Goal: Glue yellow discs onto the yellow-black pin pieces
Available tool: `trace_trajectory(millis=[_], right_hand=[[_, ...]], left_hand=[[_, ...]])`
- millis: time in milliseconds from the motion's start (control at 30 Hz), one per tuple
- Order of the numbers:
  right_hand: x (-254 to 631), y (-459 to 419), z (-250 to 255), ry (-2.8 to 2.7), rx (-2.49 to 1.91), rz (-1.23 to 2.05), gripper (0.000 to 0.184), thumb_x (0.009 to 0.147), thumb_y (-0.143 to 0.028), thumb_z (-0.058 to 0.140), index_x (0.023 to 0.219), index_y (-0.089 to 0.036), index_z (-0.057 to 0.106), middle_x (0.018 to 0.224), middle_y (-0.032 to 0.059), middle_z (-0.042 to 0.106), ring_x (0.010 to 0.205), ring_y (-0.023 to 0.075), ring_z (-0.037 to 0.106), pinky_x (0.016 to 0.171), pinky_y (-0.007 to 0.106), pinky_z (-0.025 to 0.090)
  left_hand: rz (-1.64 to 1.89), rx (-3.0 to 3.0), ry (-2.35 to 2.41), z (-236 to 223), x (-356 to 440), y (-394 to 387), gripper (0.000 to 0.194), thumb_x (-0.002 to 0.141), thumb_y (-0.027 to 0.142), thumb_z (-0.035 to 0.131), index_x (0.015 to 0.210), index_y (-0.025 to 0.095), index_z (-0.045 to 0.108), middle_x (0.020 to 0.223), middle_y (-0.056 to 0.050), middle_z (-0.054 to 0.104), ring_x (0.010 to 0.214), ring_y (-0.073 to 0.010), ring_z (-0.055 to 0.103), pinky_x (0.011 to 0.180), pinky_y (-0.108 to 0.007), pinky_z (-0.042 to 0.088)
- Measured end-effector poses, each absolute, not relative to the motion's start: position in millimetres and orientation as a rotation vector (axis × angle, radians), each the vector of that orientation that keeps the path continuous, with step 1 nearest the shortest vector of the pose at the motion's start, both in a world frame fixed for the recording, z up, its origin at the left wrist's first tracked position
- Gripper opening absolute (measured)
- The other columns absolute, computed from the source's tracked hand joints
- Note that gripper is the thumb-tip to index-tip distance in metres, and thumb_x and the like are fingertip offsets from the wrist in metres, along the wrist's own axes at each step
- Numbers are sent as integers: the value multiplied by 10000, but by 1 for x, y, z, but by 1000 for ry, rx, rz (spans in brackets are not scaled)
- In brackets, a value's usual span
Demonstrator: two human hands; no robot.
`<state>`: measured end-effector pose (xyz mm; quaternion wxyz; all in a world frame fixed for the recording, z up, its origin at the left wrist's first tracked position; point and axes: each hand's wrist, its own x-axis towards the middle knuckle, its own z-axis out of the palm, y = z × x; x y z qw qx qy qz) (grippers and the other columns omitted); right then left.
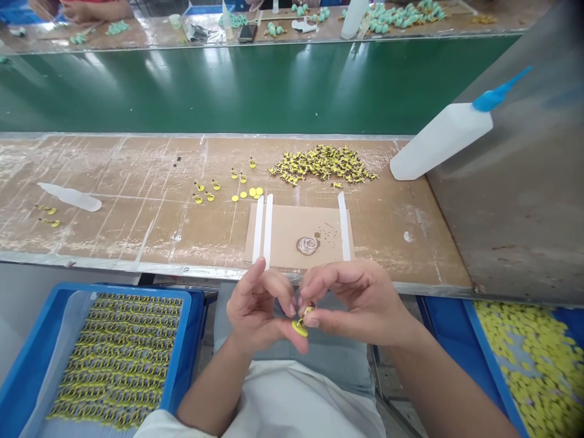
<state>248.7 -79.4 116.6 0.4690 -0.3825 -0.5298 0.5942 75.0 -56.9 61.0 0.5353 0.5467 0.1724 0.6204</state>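
A small yellow-and-dark figurine on a round yellow base (300,329) is held between my two hands, just in front of the table's near edge. My left hand (260,307) has its fingertips closed at the yellow base. From the other side, my right hand (360,301) pinches the figure's upper part between thumb and fingers, hiding some of it. Beyond the hands lies a cardboard sheet (296,222) with white tape strips and a wet, glue-like ring (308,245). Loose yellow discs (252,192) rest behind it, beside several figurines standing on bases (216,184).
A heap of yellow-and-dark figures (326,163) lies behind the cardboard. One white bottle with a blue nozzle (442,140) leans against the metal panel at right. Blue trays hold rows of figurines (118,359) at left and yellow discs (538,365) at right. Another person's hands (77,11) are across.
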Motion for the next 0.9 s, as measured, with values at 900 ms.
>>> trace_trajectory(millis=[900], right_hand=[[254, -79, 121, -1422, -1023, 1262, 147, 744, -166, 814, 873, -195, 749, 811, 38, 772, 707, 170, 720, 667, 268, 587]], left_hand=[[1472, 1249, 521, 51, 80, -64, 816, 616, 432, 886, 1368, 372, 574, 712, 17, 703, 639, -160, 686, 667, -313, 613]])
